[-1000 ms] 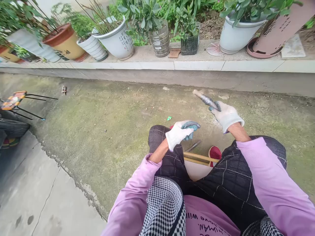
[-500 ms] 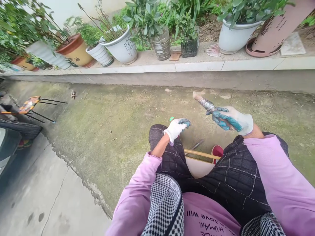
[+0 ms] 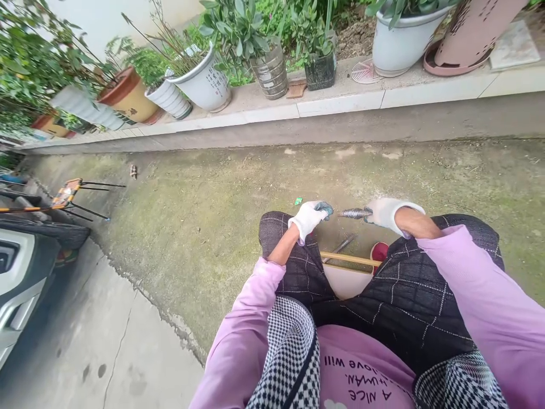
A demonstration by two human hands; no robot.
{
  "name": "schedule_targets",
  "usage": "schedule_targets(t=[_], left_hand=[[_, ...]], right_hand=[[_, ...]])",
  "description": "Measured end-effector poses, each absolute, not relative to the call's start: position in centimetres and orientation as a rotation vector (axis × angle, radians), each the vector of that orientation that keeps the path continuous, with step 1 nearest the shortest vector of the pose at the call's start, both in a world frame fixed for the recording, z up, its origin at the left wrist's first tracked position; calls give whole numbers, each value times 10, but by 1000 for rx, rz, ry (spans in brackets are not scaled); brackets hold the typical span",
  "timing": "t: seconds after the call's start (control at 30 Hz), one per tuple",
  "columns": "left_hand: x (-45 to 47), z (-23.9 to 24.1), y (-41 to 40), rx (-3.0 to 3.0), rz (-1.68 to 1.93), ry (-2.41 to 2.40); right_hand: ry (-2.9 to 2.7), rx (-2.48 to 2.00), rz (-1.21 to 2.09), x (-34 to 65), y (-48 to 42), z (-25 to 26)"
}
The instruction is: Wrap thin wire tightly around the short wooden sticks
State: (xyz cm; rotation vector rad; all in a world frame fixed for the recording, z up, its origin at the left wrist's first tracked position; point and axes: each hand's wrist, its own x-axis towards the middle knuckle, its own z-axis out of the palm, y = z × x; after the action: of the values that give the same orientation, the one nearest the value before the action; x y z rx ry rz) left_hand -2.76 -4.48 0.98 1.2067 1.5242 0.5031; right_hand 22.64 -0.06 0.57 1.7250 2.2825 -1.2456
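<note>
My right hand (image 3: 386, 215), in a white glove with a blue-green coated palm, grips a stick wound with silvery wire (image 3: 353, 213). The wound part points left, toward my other hand, and lies nearly level above the ground. My left hand (image 3: 314, 217), gloved alike, is closed over my left knee, fingertips pinched together. Whatever is in that pinch is too small to make out. A short gap separates it from the stick's tip. Below, a thin greyish rod (image 3: 346, 242) lies slanted on the ground, and a light wooden bar (image 3: 351, 259) spans between my knees.
A tiled ledge (image 3: 272, 115) with several potted plants, including a white pot (image 3: 204, 82), runs along the far side. A woven stool (image 3: 68, 193) and part of a car (image 3: 19, 284) are at left. A small green scrap (image 3: 298, 201) lies beyond my left hand.
My right hand has turned over and lowered, bringing the wire-wound stick leftward and nearly level, closer to my left hand. My left hand stays closed in nearly the same place. The view has shifted slightly.
</note>
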Motion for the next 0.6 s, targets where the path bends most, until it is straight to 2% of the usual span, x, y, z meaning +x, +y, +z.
schedule_targets(t=[0.13, 0.23, 0.37, 0.43, 0.5, 0.6], left_hand=[[-26, -3, -45, 1141, 446, 1490], [-26, -12, -41, 1315, 449, 1533], [-23, -10, -38, 1531, 475, 1591], [-22, -4, -39, 1652, 431, 1582], [-20, 2, -41, 1740, 419, 1541], [-17, 4, -41, 1592, 521, 1423]], right_hand=[[2125, 1779, -954, 238, 21, 8], [2138, 1832, -784, 247, 25, 15], [2228, 1999, -744, 251, 23, 27], [2232, 2135, -998, 247, 18, 35], [2129, 2181, -1530, 243, 12, 44], [1872, 1931, -2330, 240, 2, 57]])
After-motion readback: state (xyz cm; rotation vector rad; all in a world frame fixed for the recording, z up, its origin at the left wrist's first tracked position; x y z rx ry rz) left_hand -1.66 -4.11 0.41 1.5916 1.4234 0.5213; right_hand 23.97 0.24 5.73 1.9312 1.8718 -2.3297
